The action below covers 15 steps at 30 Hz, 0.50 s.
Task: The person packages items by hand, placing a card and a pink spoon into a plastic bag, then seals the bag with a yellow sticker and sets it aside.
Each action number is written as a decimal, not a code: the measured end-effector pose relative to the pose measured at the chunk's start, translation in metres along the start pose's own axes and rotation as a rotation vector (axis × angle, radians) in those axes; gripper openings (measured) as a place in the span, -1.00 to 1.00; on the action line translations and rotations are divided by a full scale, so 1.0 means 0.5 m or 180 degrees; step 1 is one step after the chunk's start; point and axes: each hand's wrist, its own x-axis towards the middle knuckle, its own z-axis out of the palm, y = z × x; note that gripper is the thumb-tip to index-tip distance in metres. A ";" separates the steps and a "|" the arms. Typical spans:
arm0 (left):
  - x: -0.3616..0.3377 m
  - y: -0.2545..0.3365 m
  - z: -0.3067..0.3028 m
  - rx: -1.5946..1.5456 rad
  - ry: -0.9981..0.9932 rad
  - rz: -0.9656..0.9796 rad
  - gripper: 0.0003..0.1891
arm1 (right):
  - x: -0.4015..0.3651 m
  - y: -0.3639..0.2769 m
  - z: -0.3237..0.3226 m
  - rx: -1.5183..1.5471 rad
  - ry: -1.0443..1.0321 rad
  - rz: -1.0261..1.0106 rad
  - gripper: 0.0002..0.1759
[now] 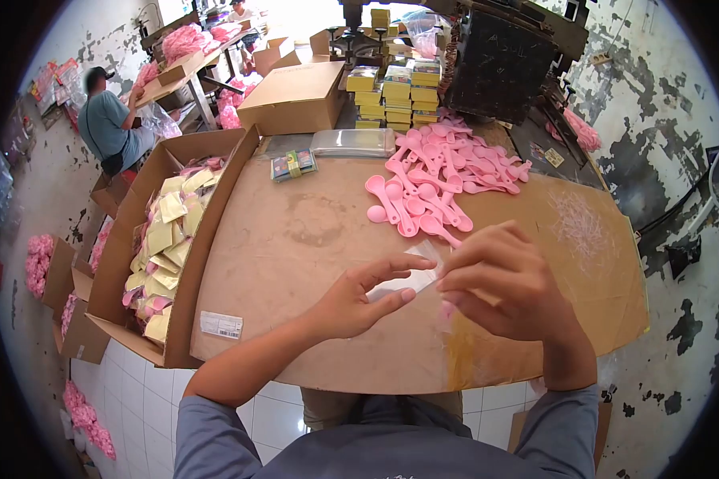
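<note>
In the head view, a small clear plastic bag (414, 279) with a whitish look is between my hands over the table. My left hand (359, 297) holds it from the left, thumb and forefinger on either side of the part that shows. My right hand (503, 281) is at the bag's right edge, its fingers bent and pinched together; what lies between the fingertips is hidden. A bit of pink (447, 310) shows just below the right fingers. Beyond my hands lies a heap of pink plastic scoops (431, 172), the nearest handle close to my right fingers.
At left stands an open carton (236, 172) of filled packets. Behind are a banded card bundle (294, 165), a stack of clear bags (351, 144), a closed box (291, 96) and yellow-edged card stacks (398, 92). Clear strips (583, 223) lie at right. A person (108, 120) sits far left.
</note>
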 end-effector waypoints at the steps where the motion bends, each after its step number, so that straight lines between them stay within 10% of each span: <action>1: -0.002 0.010 -0.002 0.0130 -0.0046 0.0150 -0.51 | 0.002 0.000 -0.001 -0.0065 -0.0033 0.0141 -0.88; 7: -0.001 0.041 0.024 0.0328 -0.0029 0.0753 -0.51 | -0.007 0.008 0.034 0.0389 0.0178 0.0810 -0.88; 15: -0.009 0.030 0.022 -0.0024 0.0484 0.0093 -0.62 | -0.003 0.012 0.080 0.0553 0.0553 0.0931 -0.83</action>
